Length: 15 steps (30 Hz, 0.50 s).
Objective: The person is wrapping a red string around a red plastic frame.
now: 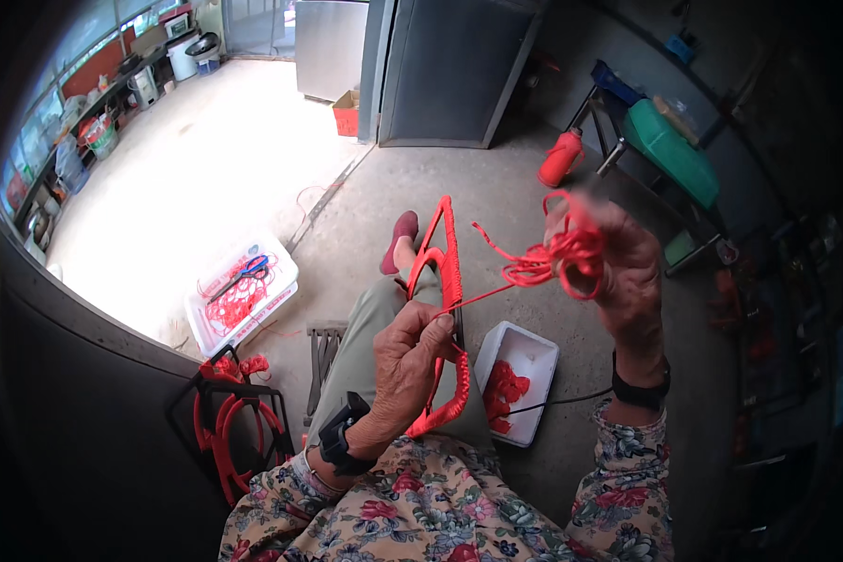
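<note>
My left hand (412,351) is closed around a long, looped frame (453,272) over my lap. Red cord is wound tightly along most of it. At the frame, the thumb and fingertips pinch a strand of cord. That strand runs taut up to the right, to a loose bundle of red cord (579,255). My right hand (628,258), raised well to the right of the frame, is closed on this bundle. Loops and one loose end hang out on its left side. A blurred patch covers part of the right fingers.
Left on the floor, a white tray (288,292) holds red cord scraps and blue-handled scissors (253,267). A white foam box (540,361) with red cord is right of my legs. Black frames with red wrapping (225,431) stand lower left. A red flask (561,159) stands far right.
</note>
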### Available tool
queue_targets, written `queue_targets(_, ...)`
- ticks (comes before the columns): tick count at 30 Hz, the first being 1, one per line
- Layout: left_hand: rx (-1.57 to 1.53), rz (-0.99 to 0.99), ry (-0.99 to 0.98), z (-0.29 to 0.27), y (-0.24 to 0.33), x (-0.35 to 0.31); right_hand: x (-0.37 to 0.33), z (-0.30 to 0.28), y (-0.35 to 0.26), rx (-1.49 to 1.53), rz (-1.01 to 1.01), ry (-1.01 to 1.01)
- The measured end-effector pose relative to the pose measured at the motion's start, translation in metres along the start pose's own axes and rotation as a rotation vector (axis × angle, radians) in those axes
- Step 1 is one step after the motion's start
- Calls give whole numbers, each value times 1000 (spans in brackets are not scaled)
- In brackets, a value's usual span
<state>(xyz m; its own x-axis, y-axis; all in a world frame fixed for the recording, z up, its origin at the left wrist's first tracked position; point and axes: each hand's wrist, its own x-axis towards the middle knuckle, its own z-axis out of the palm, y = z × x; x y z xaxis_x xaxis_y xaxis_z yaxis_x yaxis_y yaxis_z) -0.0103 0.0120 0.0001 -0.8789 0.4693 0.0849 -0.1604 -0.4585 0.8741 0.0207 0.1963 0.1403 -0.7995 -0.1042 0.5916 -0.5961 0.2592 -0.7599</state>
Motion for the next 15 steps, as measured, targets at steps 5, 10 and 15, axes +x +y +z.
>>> queue_targets(5, -42, -202, 29, -21, -6, -1, -55, 6, 4, -865, 114, -580)
queue_targets(10, 395, 12, -10, -21, -5, -3, -74, 46, 46, -959, 111, -406)
queue_targets(15, 384, -100, -50, -15, 15, -8, -80, 61, 61, -631, 221, -210)
